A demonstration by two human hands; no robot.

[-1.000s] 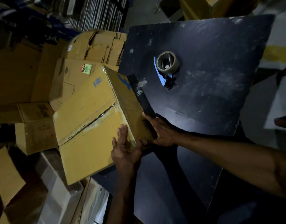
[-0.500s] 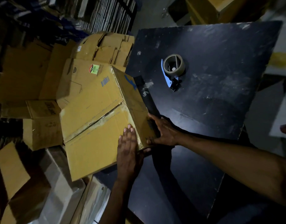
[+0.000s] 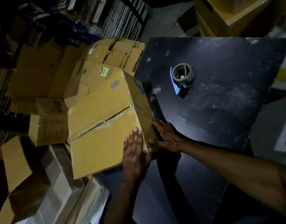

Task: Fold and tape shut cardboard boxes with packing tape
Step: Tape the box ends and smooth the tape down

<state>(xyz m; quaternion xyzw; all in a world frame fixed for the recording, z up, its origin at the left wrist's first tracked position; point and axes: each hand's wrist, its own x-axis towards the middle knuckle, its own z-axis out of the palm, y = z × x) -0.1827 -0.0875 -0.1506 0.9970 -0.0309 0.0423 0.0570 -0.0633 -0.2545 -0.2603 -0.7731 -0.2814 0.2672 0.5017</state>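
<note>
A closed cardboard box (image 3: 100,123) with tape along its centre seam sits tilted at the left edge of the black table (image 3: 220,102), partly hanging over the pile beside it. My left hand (image 3: 135,152) lies flat with straight fingers on the box's top near its right corner. My right hand (image 3: 166,136) presses flat against the box's right side, thumb at the near corner. A tape dispenser (image 3: 182,78) with a blue handle and a roll of brown tape lies on the table, well beyond both hands.
Several other cardboard boxes (image 3: 47,109) are piled left of the table, with flattened cardboard (image 3: 119,52) stacked behind them. More flat sheets (image 3: 63,191) lie low at the left. Yellow boxes (image 3: 232,15) stand beyond the table's far edge.
The box has slid a little further left off the table. My left hand has flattened on the box top. My right hand stays on the box's side.
</note>
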